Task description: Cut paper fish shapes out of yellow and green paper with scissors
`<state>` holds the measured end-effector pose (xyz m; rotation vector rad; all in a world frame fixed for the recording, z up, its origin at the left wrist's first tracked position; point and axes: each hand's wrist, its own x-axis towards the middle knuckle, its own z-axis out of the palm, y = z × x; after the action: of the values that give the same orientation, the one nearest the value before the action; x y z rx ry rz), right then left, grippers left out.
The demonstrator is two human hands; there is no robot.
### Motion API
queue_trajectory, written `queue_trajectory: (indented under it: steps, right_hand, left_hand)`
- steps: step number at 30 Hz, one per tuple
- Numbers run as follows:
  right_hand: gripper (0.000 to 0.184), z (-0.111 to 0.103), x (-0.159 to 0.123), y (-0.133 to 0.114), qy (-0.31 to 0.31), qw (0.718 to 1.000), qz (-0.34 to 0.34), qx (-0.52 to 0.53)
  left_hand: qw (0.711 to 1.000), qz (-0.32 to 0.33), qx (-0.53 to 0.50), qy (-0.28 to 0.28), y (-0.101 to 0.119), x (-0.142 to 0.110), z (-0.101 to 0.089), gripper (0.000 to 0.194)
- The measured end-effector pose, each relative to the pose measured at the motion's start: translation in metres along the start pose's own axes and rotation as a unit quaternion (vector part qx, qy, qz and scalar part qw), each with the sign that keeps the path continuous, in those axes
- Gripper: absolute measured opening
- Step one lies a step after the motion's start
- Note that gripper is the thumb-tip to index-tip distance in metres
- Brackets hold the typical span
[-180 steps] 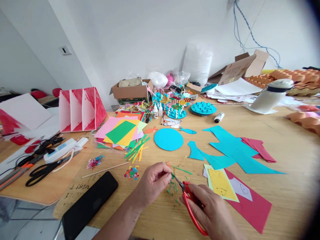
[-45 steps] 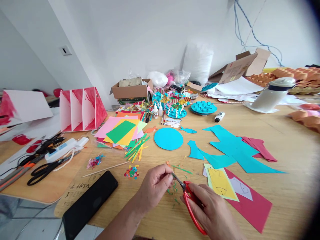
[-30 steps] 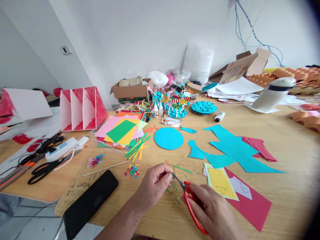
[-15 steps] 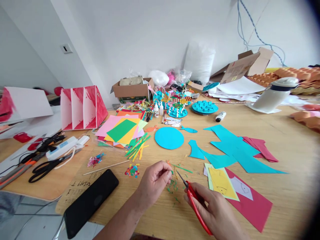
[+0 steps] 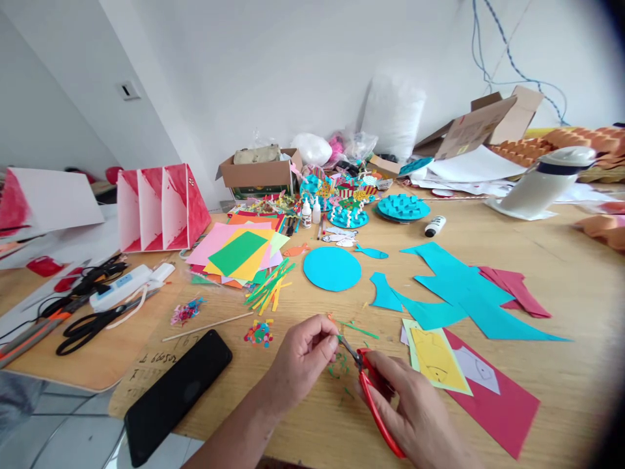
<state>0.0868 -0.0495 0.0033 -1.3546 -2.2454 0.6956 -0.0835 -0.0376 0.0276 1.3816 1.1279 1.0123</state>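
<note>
My left hand (image 5: 307, 352) is closed in a pinch over the table. A tiny bit of green paper (image 5: 340, 338) shows at its fingertips, the rest hidden by the fingers. My right hand (image 5: 407, 400) grips red-handled scissors (image 5: 381, 413), whose blade tips meet the fingertips of my left hand. Beneath them lie small green and yellow paper scraps (image 5: 342, 368) and a thin green strip (image 5: 360, 330). Beyond my hands is a flat blue paper disc (image 5: 332, 268), with an orange paper fish (image 5: 295, 250) and a blue paper fish (image 5: 372, 252) close by.
Blue offcuts (image 5: 463, 293) and a red sheet (image 5: 508, 397) with fish drawings lie to the right. On the left are a black phone (image 5: 178, 394), a wooden stick (image 5: 208, 327), paper strips (image 5: 270, 286), coloured sheets (image 5: 239, 254) and black scissors (image 5: 88, 332). Glue bottles (image 5: 306, 213) stand behind.
Half a second ago the scissors were drawn back right, apart from my left hand; now their tips are at its fingertips again. My left hand has kept its pinch. The view has shifted slightly.
</note>
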Motion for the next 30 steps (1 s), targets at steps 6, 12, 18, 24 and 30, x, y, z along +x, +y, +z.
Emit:
queue_trajectory:
  steps: [6, 12, 18, 24, 30]
  right_hand:
    - [0.026, -0.0006, 0.0011, 0.0001, 0.009, 1.000, -0.005, -0.004]
    - [0.027, -0.0002, -0.0017, 0.0016, 0.021, 1.000, -0.013, -0.003]
    - [0.027, -0.0017, -0.0028, 0.0034, 0.019, 1.000, -0.021, -0.004]
    - [0.025, -0.0047, -0.0039, 0.0014, 0.029, 0.999, -0.025, -0.011]
    - [0.029, -0.0047, -0.0047, 0.0027, 0.051, 0.997, -0.039, -0.031]
  left_hand:
    - [1.000, -0.001, 0.002, -0.010, -0.0020, 0.0002, -0.0004, 0.013]
    - [1.000, -0.007, 0.005, -0.006, -0.0007, -0.0007, 0.0007, 0.013]
    - [1.000, -0.013, 0.007, -0.008, 0.0010, -0.0016, 0.0008, 0.013]
    - [1.000, -0.007, 0.013, -0.008, 0.0008, -0.0015, -0.0004, 0.013]
    - [1.000, -0.008, 0.009, -0.008, 0.0010, -0.0020, -0.0002, 0.014]
